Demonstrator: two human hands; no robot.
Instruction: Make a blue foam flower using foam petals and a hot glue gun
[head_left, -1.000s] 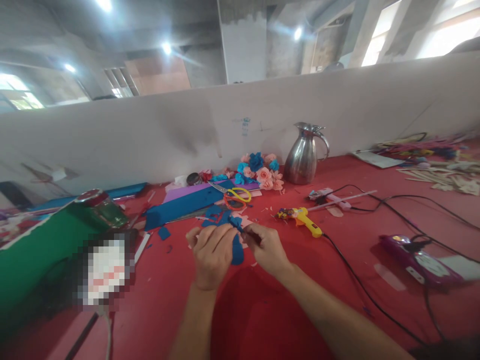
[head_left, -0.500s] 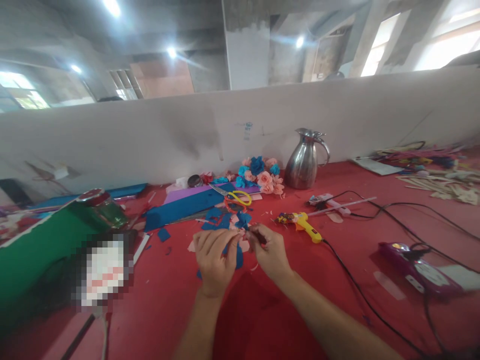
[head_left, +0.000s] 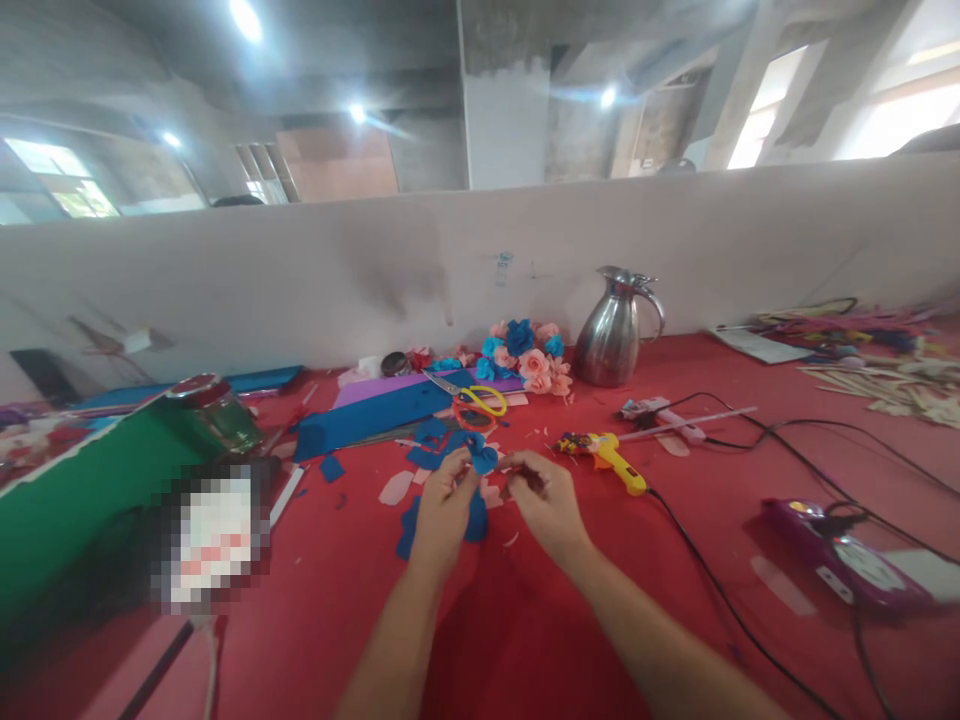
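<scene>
A small blue paper flower (head_left: 483,455) is pinched between the thumb and fingers of my left hand (head_left: 448,505), just above the table. Close to its right side is my right hand (head_left: 547,500), fingers bent and slightly apart, the index fingertip at the petals' edge; whether it touches them I cannot tell. Blue paper pieces (head_left: 409,530) and pale pink petal pieces (head_left: 396,488) lie around and beneath my hands. Beyond the flower, scissors (head_left: 489,402) with yellow and orange handles rest on blue paper sheets (head_left: 360,415).
A yellow glue gun (head_left: 621,465) lies to the right, its black cable running forward. Farther right sits a purple power strip (head_left: 847,560). At the back stand a steel jug (head_left: 611,335) and a bunch of paper flowers (head_left: 531,357). A green board (head_left: 82,480) and jar (head_left: 214,415) are left.
My left hand has turned, raising the blue flower into clearer view. My right fingers have drawn slightly away from it and loosened. The camera view has shifted a little.
</scene>
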